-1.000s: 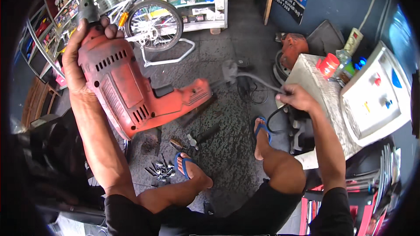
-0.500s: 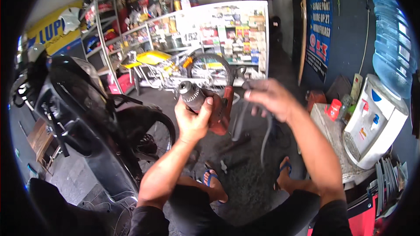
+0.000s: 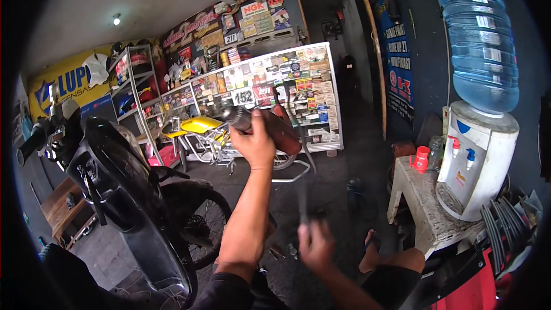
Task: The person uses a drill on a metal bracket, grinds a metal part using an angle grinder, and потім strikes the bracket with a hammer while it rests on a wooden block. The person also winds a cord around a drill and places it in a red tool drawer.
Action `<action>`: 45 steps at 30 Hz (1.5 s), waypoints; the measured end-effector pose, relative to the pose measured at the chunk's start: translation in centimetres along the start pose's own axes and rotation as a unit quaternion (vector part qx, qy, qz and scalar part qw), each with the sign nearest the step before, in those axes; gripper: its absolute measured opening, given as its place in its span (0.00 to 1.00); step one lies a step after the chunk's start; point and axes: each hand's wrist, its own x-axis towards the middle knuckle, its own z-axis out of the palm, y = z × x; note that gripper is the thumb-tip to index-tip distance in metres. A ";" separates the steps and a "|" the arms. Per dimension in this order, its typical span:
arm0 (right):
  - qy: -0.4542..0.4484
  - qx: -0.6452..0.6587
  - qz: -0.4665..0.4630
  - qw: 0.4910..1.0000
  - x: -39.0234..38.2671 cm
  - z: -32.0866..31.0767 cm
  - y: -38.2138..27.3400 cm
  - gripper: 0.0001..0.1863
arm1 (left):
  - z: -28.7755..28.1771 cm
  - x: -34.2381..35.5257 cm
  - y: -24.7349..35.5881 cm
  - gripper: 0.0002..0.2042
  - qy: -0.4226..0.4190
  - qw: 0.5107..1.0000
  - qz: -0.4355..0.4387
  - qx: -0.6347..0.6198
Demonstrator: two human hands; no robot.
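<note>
My left hand (image 3: 254, 144) is raised in front of me and grips a red power drill (image 3: 270, 126) near its dark chuck, which points left. The drill's black cord (image 3: 302, 186) hangs down from it. My right hand (image 3: 314, 245) is low and blurred by motion, close to the cord; whether it holds the cord cannot be made out. My bare foot in a sandal (image 3: 368, 251) rests on the grey floor to its right.
A black motorcycle (image 3: 123, 183) stands close at my left, its wheel (image 3: 198, 227) near my left arm. A yellow motorcycle (image 3: 204, 132) stands before a glass display shelf (image 3: 275, 92). At right a water dispenser (image 3: 476, 155) sits on a white bench (image 3: 422, 204).
The view has tilted up from the floor to the shop. My left hand lifted the drill higher and away from me; my right hand dropped from near the drill to low by the cord.
</note>
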 end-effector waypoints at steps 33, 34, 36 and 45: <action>0.335 0.003 -0.009 0.942 19.0 -4.6 13.9 0.36 | -10.4 2.1 1.3 0.19 0.026 0.804 -0.256 -0.536; 0.333 0.002 -0.010 0.943 19.0 -4.8 13.8 0.36 | -10.6 2.1 1.8 0.19 0.009 0.798 -0.253 -0.547; 0.221 -0.193 -0.025 0.956 19.2 -5.5 13.6 0.36 | -10.2 2.0 2.6 0.19 0.013 0.792 -0.245 -0.558; 0.054 0.065 0.040 0.996 16.7 -7.4 5.0 0.11 | -7.0 -1.7 1.8 0.14 0.047 0.954 -0.108 -0.274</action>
